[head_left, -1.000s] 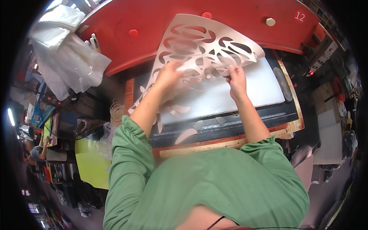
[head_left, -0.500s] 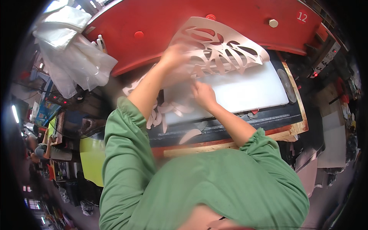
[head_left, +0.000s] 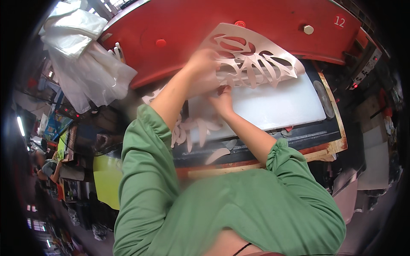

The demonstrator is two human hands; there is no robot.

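A thin pale pink sheet (head_left: pixel 250 77) full of petal-shaped cut-outs is lifted and curled above a white board (head_left: pixel 277 106). My left hand (head_left: pixel 204 63), somewhat blurred, is closed on the left part of this sheet. Below it, my right hand (head_left: pixel 222 101) reaches to the sheet's near edge over the board, its fingers bent together; what they pinch, if anything, is unclear. Several loose pink petal-shaped pieces (head_left: pixel 181 133) lie by the board's near left corner. Another curved piece (head_left: pixel 217 155) rests nearer to me on the dark bed.
A red machine beam (head_left: pixel 273 25) with knobs spans the far side. The dark bed (head_left: pixel 316 133) has a wooden edge (head_left: pixel 339 123) at right. Clear plastic sheeting (head_left: pixel 85 64) hangs at left, a control box (head_left: pixel 367 68) stands at right. Another person (head_left: pixel 51 168) is far left.
My right hand has turned and come up to the sheet's near edge. The sheet's raised part has sagged slightly, with my left hand still at it. The whole view has shifted a little.
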